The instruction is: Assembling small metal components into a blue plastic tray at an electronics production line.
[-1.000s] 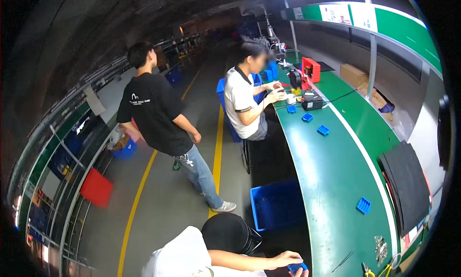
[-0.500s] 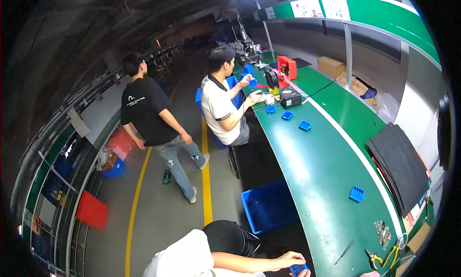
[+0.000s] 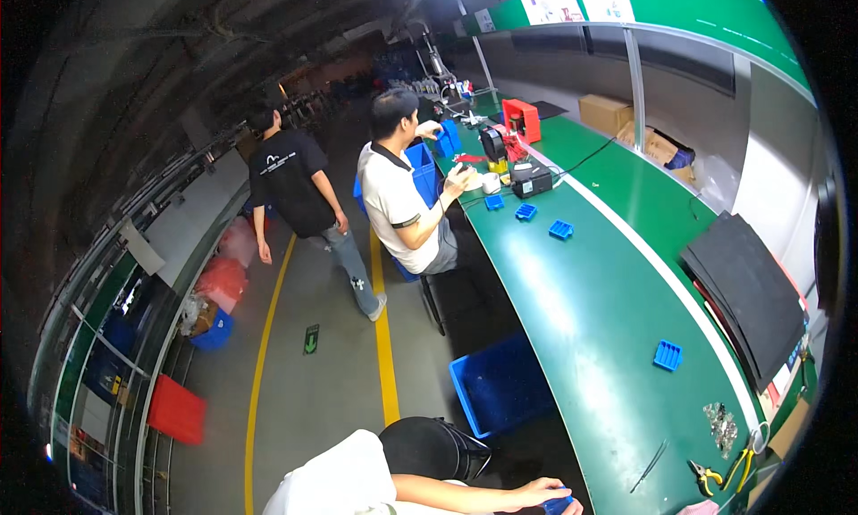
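At the bottom edge, my left hand is closed over a small blue plastic part, beside the near edge of the green workbench. Only a few fingers of my right hand show, against the part's other side; the lower frame edge cuts off the rest. On the bench a similar blue slotted part lies by itself. Closer to my hands are black tweezers, yellow-handled pliers and a clear bag of small metal pieces.
Further up the bench sits a person in a white shirt, one hand at blue bins. Several blue parts lie near a black box. Another person in black walks the aisle. A blue crate stands below; black sheets lean right.
The walking person has moved farther up the aisle, uncovering a floor arrow. The seated person's raised hand has moved from a small blue part to the blue bins. My left hand now covers more of its part.
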The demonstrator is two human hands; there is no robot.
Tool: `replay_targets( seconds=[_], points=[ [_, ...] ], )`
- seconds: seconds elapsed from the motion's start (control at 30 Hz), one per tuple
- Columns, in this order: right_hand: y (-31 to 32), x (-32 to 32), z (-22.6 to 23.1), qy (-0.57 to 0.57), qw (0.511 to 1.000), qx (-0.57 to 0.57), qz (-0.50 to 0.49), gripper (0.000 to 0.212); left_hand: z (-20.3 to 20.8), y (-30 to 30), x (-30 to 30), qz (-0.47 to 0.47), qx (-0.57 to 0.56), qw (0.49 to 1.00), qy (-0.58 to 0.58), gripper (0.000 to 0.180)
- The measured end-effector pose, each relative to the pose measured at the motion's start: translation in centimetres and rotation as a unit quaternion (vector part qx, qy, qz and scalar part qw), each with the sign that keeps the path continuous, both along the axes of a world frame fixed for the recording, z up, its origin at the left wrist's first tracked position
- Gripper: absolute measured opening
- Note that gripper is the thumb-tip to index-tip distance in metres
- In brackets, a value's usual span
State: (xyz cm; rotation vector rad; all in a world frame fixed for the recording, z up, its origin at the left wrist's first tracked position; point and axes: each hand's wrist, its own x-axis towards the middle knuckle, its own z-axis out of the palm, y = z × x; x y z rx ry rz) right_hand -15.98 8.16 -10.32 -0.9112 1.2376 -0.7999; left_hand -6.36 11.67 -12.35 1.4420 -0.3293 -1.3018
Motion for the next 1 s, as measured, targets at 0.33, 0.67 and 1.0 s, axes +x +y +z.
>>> replay_targets(
  seconds=[0.33, 0.67, 1.0],
  points=[
    [-0.4, 1.1, -0.8, 0.044, 0.998, 0.033, -0.030, 0.029, 2.6, -2.0, 1.7, -0.055, 0.113, 0.991, 0.039, 0.032],
    [1.1, -0.2, -4.7, -0.129, 0.969, 0.161, -0.137, 0.029, -5.9, -0.6, -1.0, -0.073, -0.008, 0.994, 0.082, 0.023],
    [0.2, 0.7, -4.9, -0.182, 0.977, 0.098, -0.060, 0.030, -3.0, -1.8, 2.2, -0.036, -0.040, 0.997, 0.049, 0.010]
  ],
)
